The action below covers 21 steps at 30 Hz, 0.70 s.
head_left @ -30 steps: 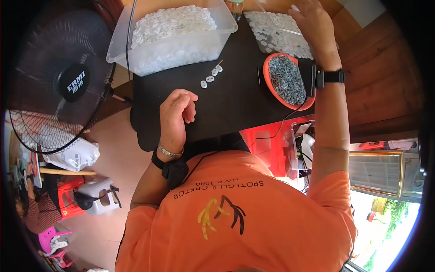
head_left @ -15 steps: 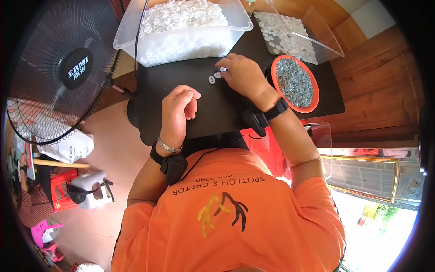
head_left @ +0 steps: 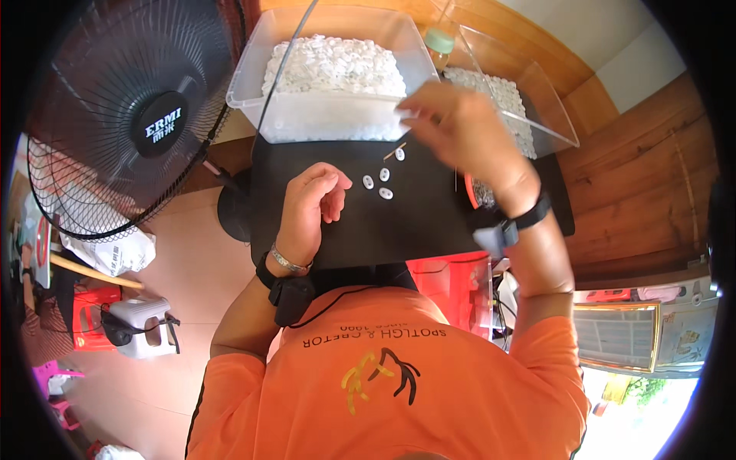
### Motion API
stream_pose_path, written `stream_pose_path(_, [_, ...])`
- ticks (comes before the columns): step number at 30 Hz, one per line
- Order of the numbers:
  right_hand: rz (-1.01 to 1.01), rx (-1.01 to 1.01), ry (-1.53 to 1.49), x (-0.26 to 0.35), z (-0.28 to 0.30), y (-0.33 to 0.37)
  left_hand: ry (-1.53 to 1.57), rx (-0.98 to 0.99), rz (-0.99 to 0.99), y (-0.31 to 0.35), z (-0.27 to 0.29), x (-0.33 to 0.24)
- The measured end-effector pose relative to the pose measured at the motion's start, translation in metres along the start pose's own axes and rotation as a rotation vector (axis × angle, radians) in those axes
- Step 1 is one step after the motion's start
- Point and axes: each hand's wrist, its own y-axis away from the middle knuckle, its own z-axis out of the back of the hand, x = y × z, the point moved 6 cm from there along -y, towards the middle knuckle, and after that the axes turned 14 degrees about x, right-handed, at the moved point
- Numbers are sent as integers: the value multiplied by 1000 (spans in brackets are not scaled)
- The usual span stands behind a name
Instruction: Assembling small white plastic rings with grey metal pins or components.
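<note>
Several small white oval plastic pieces with two holes, one of them this piece (head_left: 386,194), lie on the black table (head_left: 345,238). Beside the farthest one is a thin brownish stick (head_left: 395,151). My left hand (head_left: 313,201) stays left of the pieces, fingers curled in and thumb over them; whatever they hold, if anything, is hidden. My right hand (head_left: 479,138), blurred by motion, is raised right of the pieces with thumb and fingers apart and nothing visible between them. Its wrist hides most of an orange bowl (head_left: 471,193) of small grey metal parts.
A translucent bin (head_left: 330,123) heaped with white pieces stands at the back. Behind my right hand is a clear box (head_left: 548,126) with more pieces, near a jar with a green lid (head_left: 439,41). A black fan (head_left: 153,123) stands left, and a wooden panel (head_left: 636,176) right.
My right hand has lifted off the small white pieces and swung right and up, toward the bowl and clear box. The pieces now lie uncovered. My left hand has kept its pose; the view has shifted.
</note>
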Motion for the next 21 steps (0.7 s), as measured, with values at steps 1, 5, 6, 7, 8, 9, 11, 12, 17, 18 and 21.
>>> stream_pose_path(1, [30,-35,115,-6,18,-17,29,19,6,-5,0,-3])
stream_pose_path(5, [-4,211,217,-42,43,-107,60,81,35,-32,-5,-11])
stream_pose_path(6, [15,262,235,-53,37,-130,49,91,34,-37,-5,-11])
stream_pose_path(7, [52,310,284,-63,28,-150,44,88,22,-41,-4,-9])
stream_pose_path(8, [91,359,334,-68,15,-169,31,81,18,-42,-3,-4])
stream_pose_path(9, [92,430,347,-71,0,-185,16,69,15,-42,0,0])
stream_pose_path(11, [42,554,376,-75,-28,-204,29,61,-6,-41,-1,3])
stream_pose_path(12, [-13,687,415,-86,-51,-219,39,55,15,-42,-2,5])
stream_pose_path(17, [-136,978,166,-72,-114,-230,6,20,14,-43,4,9])
stream_pose_path(18, [-174,972,303,-66,-115,-222,-31,14,5,-43,5,10])
stream_pose_path(21, [-152,930,350,-66,-129,-218,-86,18,-26,-43,4,10])
